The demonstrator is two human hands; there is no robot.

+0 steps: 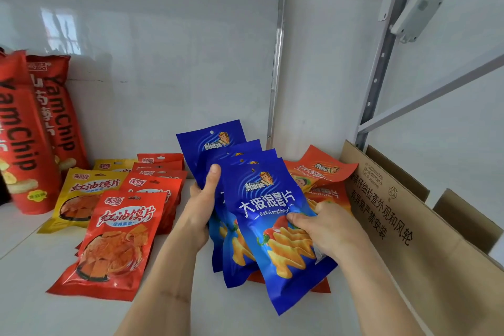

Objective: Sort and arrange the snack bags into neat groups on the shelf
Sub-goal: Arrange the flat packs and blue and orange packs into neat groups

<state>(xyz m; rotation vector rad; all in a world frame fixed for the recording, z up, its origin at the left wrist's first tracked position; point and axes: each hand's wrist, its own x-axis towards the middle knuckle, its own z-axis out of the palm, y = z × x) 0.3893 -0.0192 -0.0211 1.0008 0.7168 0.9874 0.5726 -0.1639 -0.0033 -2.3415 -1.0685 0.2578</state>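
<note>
white shelf (191,294): left hand (200,210) and right hand (324,229) grip fanned blue potato chip bags (261,215), probably squaring them into one group.

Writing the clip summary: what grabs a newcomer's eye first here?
Centre frame, a fan of blue snack bags, gripped by the left hand on its left edge and the right hand on the front bag. Left of them, red bags lie in an overlapping row on the white shelf, with tall red YamChip bags standing behind. At right, a brown cardboard box.
</note>
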